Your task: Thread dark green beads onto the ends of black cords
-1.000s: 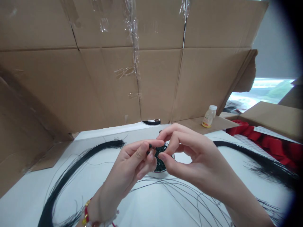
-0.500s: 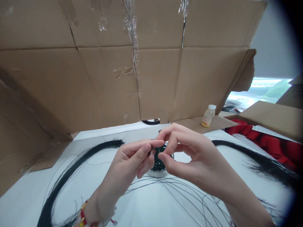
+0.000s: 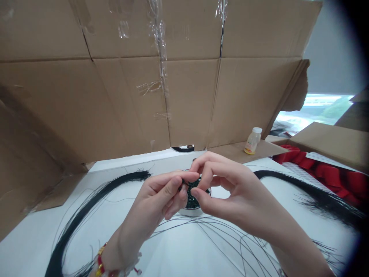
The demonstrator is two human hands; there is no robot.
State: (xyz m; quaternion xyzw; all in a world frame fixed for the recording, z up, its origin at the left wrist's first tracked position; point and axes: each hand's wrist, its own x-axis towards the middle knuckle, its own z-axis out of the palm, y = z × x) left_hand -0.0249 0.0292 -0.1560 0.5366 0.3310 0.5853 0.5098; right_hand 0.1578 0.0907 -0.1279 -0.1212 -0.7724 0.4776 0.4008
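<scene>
Dark beads (image 3: 192, 202) fill a small white dish (image 3: 187, 211) near the counter's (image 3: 178, 250) far edge, directly beneath both hands, probably so that they stay within easy reach. The left hand (image 3: 152, 198) comes in from the lower left, its grip pressed together, thumb against forefinger, pinching a tiny dark piece (image 3: 183, 185) just above the dish. It is too small to tell exactly what it is. The right hand (image 3: 230, 192) curves over from the other side, its fingertips (image 3: 198, 181) meeting the left hand's at that spot; whether its grip holds anything is hidden. Such close fingers suggest fine work. A black fibre hank (image 3: 72, 227) sweeps along the left of the counter, with another (image 3: 311, 188) along the right, apparently laid aside to leave the middle free. Loose strands (image 3: 213, 231) cross the counter below the dish. A cardboard sheet (image 3: 187, 100) stands along the far edge. Beyond the right hand are a small bottle (image 3: 253, 141) and a box holding red fabric (image 3: 325, 173).
</scene>
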